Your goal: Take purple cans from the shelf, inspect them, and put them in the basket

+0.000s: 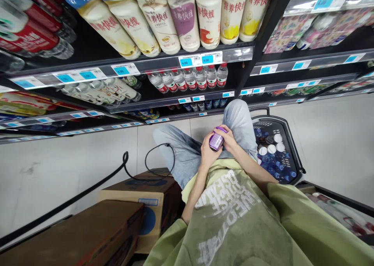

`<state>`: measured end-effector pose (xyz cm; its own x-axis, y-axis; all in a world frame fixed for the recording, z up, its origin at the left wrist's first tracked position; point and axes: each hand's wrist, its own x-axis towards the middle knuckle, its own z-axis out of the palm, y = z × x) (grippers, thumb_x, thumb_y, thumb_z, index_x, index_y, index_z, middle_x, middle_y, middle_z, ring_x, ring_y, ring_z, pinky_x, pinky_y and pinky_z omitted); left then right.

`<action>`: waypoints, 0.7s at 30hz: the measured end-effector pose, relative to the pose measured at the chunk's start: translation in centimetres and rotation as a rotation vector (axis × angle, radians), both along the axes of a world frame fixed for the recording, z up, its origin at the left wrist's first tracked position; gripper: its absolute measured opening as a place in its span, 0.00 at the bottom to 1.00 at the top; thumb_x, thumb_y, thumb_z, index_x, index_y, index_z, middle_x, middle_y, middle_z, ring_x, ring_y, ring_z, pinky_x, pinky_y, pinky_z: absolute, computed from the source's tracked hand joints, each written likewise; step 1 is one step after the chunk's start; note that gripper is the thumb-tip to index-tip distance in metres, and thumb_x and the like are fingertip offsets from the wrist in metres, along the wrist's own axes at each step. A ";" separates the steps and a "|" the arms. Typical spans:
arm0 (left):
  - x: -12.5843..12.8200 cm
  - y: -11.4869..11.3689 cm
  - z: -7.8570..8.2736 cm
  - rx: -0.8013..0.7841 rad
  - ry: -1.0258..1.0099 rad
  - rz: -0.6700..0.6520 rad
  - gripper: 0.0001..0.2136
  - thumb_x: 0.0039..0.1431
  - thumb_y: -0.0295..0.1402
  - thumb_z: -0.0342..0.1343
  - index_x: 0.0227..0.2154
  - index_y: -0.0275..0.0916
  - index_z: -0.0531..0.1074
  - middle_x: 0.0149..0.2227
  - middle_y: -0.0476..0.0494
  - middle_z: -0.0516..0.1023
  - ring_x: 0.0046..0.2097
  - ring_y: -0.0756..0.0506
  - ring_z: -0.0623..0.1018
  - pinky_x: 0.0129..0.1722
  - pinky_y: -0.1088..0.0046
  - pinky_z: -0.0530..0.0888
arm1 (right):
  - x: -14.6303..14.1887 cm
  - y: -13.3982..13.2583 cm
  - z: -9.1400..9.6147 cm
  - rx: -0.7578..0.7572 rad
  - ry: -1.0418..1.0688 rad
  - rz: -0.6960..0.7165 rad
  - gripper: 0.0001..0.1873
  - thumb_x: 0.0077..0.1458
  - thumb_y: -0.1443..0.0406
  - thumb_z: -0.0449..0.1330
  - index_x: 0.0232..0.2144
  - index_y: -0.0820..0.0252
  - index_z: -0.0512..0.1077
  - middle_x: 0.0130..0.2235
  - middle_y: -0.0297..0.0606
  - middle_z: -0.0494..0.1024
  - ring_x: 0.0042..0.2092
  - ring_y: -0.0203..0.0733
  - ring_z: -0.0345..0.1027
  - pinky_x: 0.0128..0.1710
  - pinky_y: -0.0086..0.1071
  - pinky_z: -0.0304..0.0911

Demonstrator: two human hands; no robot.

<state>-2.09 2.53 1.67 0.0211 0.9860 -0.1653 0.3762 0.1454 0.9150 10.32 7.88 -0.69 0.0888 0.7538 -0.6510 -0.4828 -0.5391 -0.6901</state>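
Between my two hands, in front of my lap, is a small purple bottle (216,140) with a purple cap, tilted, its label facing up at me. My left hand (207,151) wraps its lower left side. The fingers of my right hand (229,138) close round the cap end and right side. Part of the bottle is hidden by the fingers. My bent knees in jeans (238,116) lie just beyond the hands, below the drink shelves.
Milk-drink bottles (187,20) line the upper shelf, with red-labelled water bottles (200,78) below. At my right stands a black basket (295,149) of bottles. Cardboard boxes (102,227) sit at my left, beside a black cable (146,179) and a dark rail (73,199).
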 end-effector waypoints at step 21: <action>-0.2 0.2 -0.3 -0.762 -0.851 0.108 0.41 0.53 0.57 0.66 0.63 0.42 0.61 0.51 0.34 0.81 0.39 0.37 0.85 0.30 0.63 0.81 | 0.7 0.2 1.1 -0.009 0.192 0.058 0.26 0.38 0.50 0.74 0.33 0.52 0.66 0.45 0.37 0.83 0.45 0.53 0.79 0.40 0.43 0.77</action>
